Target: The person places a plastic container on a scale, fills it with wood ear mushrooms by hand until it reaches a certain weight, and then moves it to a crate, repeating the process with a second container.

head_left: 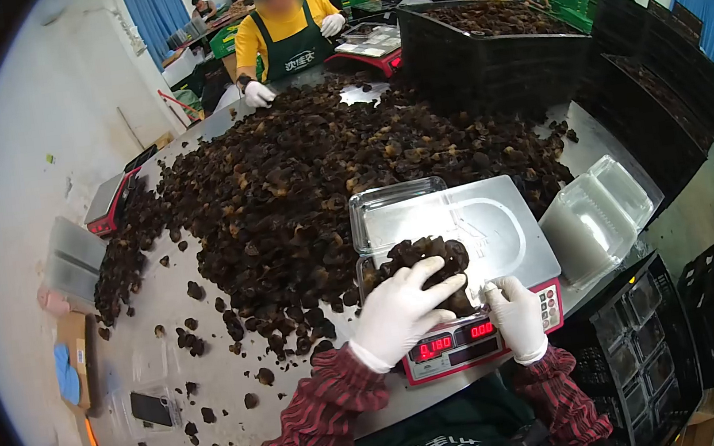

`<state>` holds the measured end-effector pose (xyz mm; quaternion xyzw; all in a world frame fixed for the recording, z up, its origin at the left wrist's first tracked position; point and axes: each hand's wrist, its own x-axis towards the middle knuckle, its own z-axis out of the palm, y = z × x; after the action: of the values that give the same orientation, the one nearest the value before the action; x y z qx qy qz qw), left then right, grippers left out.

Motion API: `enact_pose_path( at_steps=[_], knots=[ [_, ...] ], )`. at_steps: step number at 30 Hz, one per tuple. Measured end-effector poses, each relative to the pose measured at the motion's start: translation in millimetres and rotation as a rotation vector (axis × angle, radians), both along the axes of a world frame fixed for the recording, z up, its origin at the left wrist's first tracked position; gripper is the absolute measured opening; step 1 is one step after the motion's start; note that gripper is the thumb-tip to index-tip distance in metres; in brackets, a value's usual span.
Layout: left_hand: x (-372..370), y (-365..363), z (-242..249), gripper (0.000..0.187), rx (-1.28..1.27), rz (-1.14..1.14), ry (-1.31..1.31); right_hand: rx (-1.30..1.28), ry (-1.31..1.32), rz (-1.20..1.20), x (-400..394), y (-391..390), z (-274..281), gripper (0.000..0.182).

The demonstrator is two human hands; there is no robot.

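Note:
A clear plastic box (367,273) filled with dark wood ear mushrooms (422,255) sits on the pan of a red and silver digital scale (499,214). Its clear lid (396,190) lies folded back on the far side. White-gloved, my left hand (408,310) rests over the mushrooms, fingers stretched out and slightly apart. At the box's near right corner, my right hand (519,319), also gloved, has thumb and fingers pinched together on the edge. The scale's red display (435,347) reads 0.180, with 0.00 beside it.
A large mushroom heap (281,188) covers much of the metal table (249,432). Stacked clear boxes (589,226) stand right of the scale. Beyond are a black crate (489,64) and a gloved co-worker (290,39). A phone (151,409) lies at left.

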<state>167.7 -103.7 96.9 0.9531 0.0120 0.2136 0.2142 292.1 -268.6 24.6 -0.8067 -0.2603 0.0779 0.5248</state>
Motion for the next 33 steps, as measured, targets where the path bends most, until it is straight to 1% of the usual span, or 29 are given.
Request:
enact_pose_path(
  at_steps=[1, 4, 5, 7, 9, 10, 11, 13, 14, 15, 16, 17, 18, 19, 20, 21, 22, 23, 24, 25, 26, 27, 28, 29, 30, 31, 33],
  knots=[
    [-3.7, 3.1, 3.6, 0.04, -0.051, 0.003, -0.078, 0.0, 0.004, -0.007, -0.8, -2.1, 3.7, 0.015],
    [-15.8, 20.5, 4.9, 0.027, -0.257, 0.118, -0.171, -0.011, -0.028, -0.061, -2.7, -6.6, 9.0, 0.014],
    [-16.0, 31.3, 0.4, 0.022, -0.229, 0.182, -0.233, 0.03, -0.01, -0.064, -3.2, -7.7, 8.6, 0.015],
    [-15.8, 54.6, -11.8, 0.02, -0.222, 0.359, -0.285, 0.069, 0.013, -0.067, -5.1, -8.5, 9.0, 0.016],
    [-8.5, 75.4, -27.9, 0.022, -0.263, 0.515, -0.239, 0.1, -0.01, -0.032, -5.5, -8.6, 11.2, 0.017],
    [-1.4, 84.6, -36.1, 0.023, -0.336, 0.542, -0.222, 0.095, -0.008, -0.032, -5.5, -9.2, 10.3, 0.017],
    [5.6, 95.1, -44.4, 0.029, -0.379, 0.56, -0.157, 0.036, -0.054, -0.011, -4.7, -9.3, 8.4, 0.016],
    [22.0, 111.2, -59.0, 0.047, -0.566, 0.528, -0.018, -0.076, -0.153, 0.033, -1.7, -6.9, 8.2, 0.018],
    [25.5, 114.8, -65.1, 0.047, -0.567, 0.528, -0.022, -0.101, -0.133, 0.093, -2.7, -5.5, 14.3, 0.026],
    [29.0, 114.5, -64.5, 0.054, -0.89, 0.375, -0.119, -0.1, -0.138, 0.092, -3.2, -4.7, 20.9, 0.026],
    [32.5, 114.2, -63.8, 0.063, -1.204, 0.204, -0.217, -0.118, 0.169, 0.116, -2.8, -4.1, 27.3, 0.03],
    [32.6, 111.5, -64.3, 0.062, -1.204, 0.205, -0.333, -0.132, 0.477, 0.138, -2.2, -4.3, 32.8, 0.035],
    [26.8, 102.7, -51.4, 0.052, -1.217, 0.175, -0.426, -0.053, 0.542, 0.139, -1.9, -5.4, 36.3, 0.043],
    [19.1, 91.8, -37.9, 0.045, -1.23, 0.143, -0.517, -0.049, 0.54, 0.134, 1.0, -8.5, 33.4, 0.043],
    [3.1, 89.0, -33.5, 0.042, -0.981, 0.105, -0.434, 0.087, 0.589, 0.19, 4.6, -15.0, 27.6, 0.046],
    [-17.4, 90.4, -34.6, 0.047, -0.732, 0.07, -0.351, 0.222, 0.637, 0.248, 7.1, -19.8, 23.9, 0.049],
    [-33.9, 86.7, -41.8, 0.053, -0.561, -0.001, -0.38, 0.24, 0.633, 0.267, 7.7, -21.8, 24.5, 0.052],
    [-47.8, 74.7, -39.3, 0.04, -0.35, 0.038, -0.382, 0.243, 0.635, 0.264, 8.1, -22.9, 26.2, 0.052],
    [-59.0, 60.5, -38.4, 0.033, -0.38, 0.127, -0.326, 0.241, 0.649, 0.285, 7.8, -23.9, 28.0, 0.05],
    [-66.8, 47.3, -40.7, 0.033, -0.408, 0.219, -0.268, 0.239, 0.666, 0.308, 7.8, -23.9, 28.1, 0.049],
    [-72.5, 39.4, -47.3, 0.038, -0.613, 0.269, -0.203, 0.151, 0.63, 0.322, 9.0, -22.3, 26.2, 0.044],
    [-76.0, 32.2, -51.4, 0.045, -0.817, 0.32, -0.139, 0.15, 0.634, 0.33, 10.2, -21.0, 27.9, 0.044],
    [-78.3, 23.3, -51.8, 0.052, -1.164, 0.363, -0.081, 0.062, 0.651, 0.345, 11.6, -19.8, 32.0, 0.044],
    [-78.3, 18.9, -53.1, 0.052, -1.163, 0.372, -0.087, -0.026, 0.665, 0.358, 12.1, -18.0, 36.1, 0.045],
    [-77.6, 15.6, -54.3, 0.055, -1.318, 0.342, -0.123, -0.051, 0.69, 0.35, 11.1, -16.5, 38.9, 0.041],
    [-76.0, 13.9, -55.3, 0.058, -1.472, 0.302, -0.158, -0.05, 0.688, 0.351, 12.5, -15.4, 35.6, 0.041],
    [-71.4, 12.6, -57.4, 0.057, -1.471, 0.283, -0.179, 0.118, 0.746, 0.411, 17.9, -16.6, 28.6, 0.038]
  ],
)
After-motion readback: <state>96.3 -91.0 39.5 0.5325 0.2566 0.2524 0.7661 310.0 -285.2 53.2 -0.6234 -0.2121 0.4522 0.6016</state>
